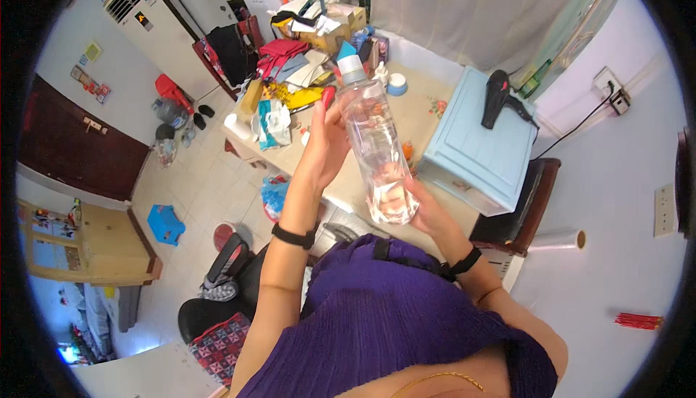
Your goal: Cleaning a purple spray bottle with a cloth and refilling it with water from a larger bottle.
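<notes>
I hold a clear plastic bottle (378, 142) tilted above the table, its white cap (349, 64) towards the far side. Clear liquid appears to be inside. My left hand (329, 145) supports the upper body from the left; its thumb points up and its fingers are partly hidden behind the bottle. Around the lower right side lies my right hand (427, 205), with the thumb near the base and the fingers seen dimly through the plastic. A black band circles each wrist. Below the bottle is the patterned tablecloth (342, 178).
A light-blue drawer box (462, 142) with a black hair dryer (496, 99) on top stands at the right. Clothes (283, 55), a packet of wipes (273, 123) and a white-lidded jar (397, 84) crowd the table. A blue stool (166, 224) is on the floor at left.
</notes>
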### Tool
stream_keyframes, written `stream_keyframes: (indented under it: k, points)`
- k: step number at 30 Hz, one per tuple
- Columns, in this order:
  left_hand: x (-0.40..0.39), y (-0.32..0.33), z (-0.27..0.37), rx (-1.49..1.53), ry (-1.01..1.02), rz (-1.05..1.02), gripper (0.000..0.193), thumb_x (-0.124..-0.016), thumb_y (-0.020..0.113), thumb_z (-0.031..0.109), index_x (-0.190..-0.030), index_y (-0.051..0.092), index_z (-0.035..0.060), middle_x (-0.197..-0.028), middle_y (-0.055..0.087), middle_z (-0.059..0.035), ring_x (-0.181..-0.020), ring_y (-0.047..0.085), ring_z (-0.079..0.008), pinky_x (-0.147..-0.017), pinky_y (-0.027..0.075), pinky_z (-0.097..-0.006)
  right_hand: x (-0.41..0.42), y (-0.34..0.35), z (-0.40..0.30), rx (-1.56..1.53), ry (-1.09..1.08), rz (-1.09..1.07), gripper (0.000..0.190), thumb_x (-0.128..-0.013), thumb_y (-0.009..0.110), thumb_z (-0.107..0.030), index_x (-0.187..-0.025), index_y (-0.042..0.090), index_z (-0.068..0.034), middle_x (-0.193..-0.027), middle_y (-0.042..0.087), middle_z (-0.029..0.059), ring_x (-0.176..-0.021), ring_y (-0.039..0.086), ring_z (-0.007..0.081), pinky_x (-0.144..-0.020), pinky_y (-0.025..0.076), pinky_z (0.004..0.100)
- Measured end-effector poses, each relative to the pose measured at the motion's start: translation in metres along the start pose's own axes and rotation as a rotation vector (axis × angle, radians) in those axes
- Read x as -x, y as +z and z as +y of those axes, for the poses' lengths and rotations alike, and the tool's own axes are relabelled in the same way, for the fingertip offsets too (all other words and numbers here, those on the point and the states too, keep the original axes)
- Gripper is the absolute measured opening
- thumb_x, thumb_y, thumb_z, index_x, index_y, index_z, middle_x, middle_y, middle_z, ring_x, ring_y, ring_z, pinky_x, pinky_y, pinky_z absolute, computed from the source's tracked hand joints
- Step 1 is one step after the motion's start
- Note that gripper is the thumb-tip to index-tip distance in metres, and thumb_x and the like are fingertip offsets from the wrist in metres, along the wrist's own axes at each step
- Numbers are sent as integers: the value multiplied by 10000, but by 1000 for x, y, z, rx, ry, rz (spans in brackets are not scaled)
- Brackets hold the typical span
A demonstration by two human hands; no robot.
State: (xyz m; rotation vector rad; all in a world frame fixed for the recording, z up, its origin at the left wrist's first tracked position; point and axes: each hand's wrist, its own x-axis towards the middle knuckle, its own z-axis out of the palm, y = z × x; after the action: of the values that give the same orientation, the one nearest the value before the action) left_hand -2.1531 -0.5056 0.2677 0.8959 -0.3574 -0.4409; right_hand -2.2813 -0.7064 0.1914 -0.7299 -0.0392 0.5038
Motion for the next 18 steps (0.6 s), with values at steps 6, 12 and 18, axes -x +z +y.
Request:
stream_keyframes:
  k: [6, 12, 18]
  points:
    - [8, 49, -12, 203, -53, -122, 911, -1033, 637, 342, -1685, 3, 296, -1611, 399, -187, -1354, 564, -356, -1075, 523, -543, -2, 21, -11, -350, 17, -239, 919, -998, 417, -740, -1466, 463, 50, -1105, 641, 204, -905, 682, 360, -769, 557, 446]
    - [7, 68, -24, 181, 7, -208, 1094, -805, 875, 221, -1662, 197, 169, -1507, 503, -189, -1299, 613, -375, -1043, 552, -487, -8, 25, -7, -583, 79, -510, 805, -1010, 445, -621, -1363, 510, 99, -845, 572, 192, -664, 610, 330, -455, 453, 334]
    - [1, 69, -31, -428, 157, 178, 964, -707, 949, 211, -1482, 416, 5, -1246, 626, -143, -1122, 647, -252, -974, 541, -380, -9, -39, 8, 104, -42, 167, 711, -1062, 428, -581, -1319, 570, 67, -1149, 703, 269, -944, 742, 375, -836, 624, 475]
